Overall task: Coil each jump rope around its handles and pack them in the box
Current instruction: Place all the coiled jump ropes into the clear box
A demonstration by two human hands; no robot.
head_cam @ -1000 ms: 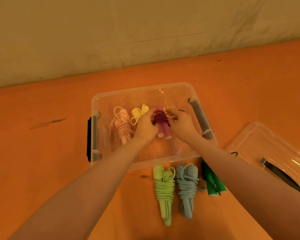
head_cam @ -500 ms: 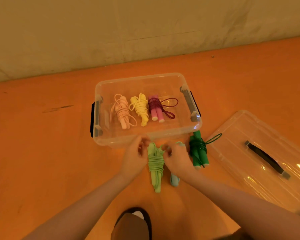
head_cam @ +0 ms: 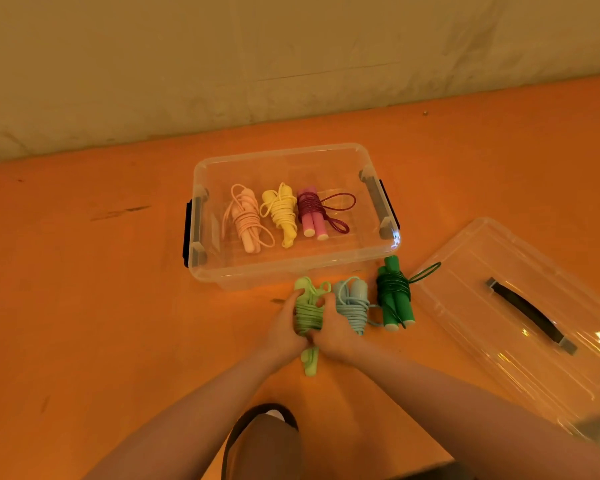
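Just in front of the clear box [head_cam: 293, 277], on the orange floor [head_cam: 84, 306], lay the light green rope [head_cam: 307, 315], its cord wound in tight turns around the pair of handles. Both hands closed on it from either side: the left hand [head_cam: 284, 327] gripped the left of the bundle and the right hand [head_cam: 333, 329] the right, fingers curled round the coil, with the handle ends poking out below the wrists.

By the look of things the task stood about half done. Three coiled ropes already lay side by side inside the box: a pale pink rope [head_cam: 246, 220], a yellow rope [head_cam: 281, 213] and a pink-handled rope [head_cam: 312, 216] bound in dark maroon cord, one loop trailing to its right. Three more waited outside, all already coiled: the one in hand, a pale blue rope [head_cam: 354, 303] just beside it, and a dark green rope [head_cam: 394, 296] next along, its thin loop reaching toward the lid [head_cam: 520, 306].

The cords looked soft and rubbery, the handles smooth, rounded cylinders. The box was glossy see-through plastic with grey side latches; its lid, likewise clear with a dark grip, lay flat to the right. A knee showed at the bottom edge.
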